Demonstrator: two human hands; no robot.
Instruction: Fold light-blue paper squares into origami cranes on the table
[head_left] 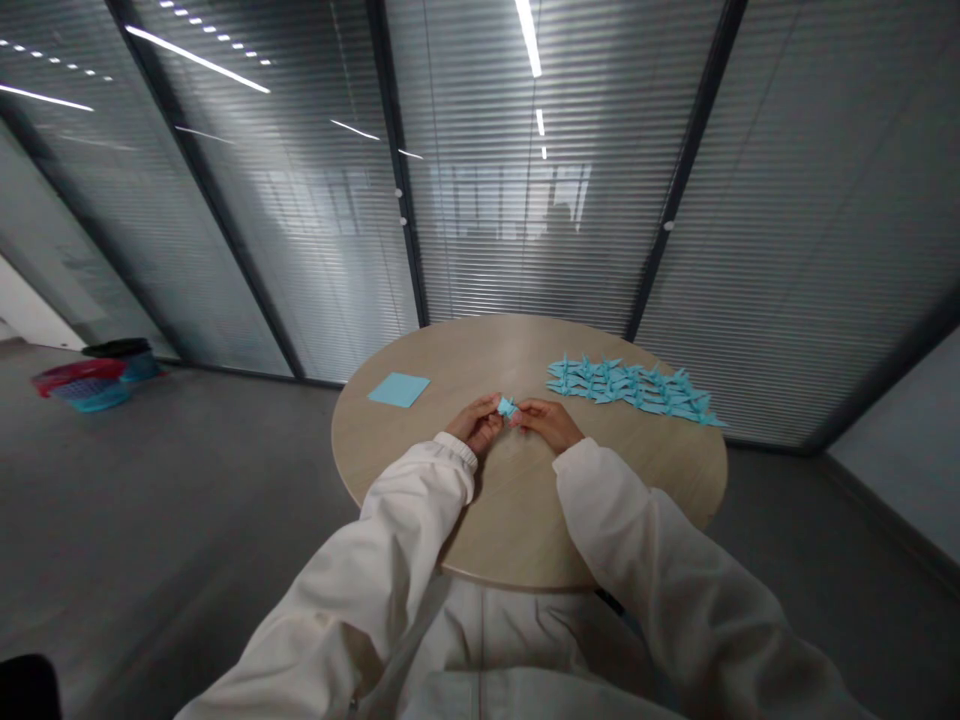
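Between my two hands, above the middle of the round table (517,540), is a small piece of folded light-blue paper (507,407). My left hand (478,422) pinches it from the left, and my right hand (550,421) grips it from the right. Its exact shape is partly hidden by my fingers. A flat light-blue square of paper (399,390) lies to the left of my left hand. Several folded light-blue paper cranes (626,385) stand close together in rows at the back right of the table, beyond my right hand.
A glass wall with blinds (525,260) rises right behind the table. On the floor at the far left stand a blue basket with a red liner (90,385) and another with a black liner (131,358).
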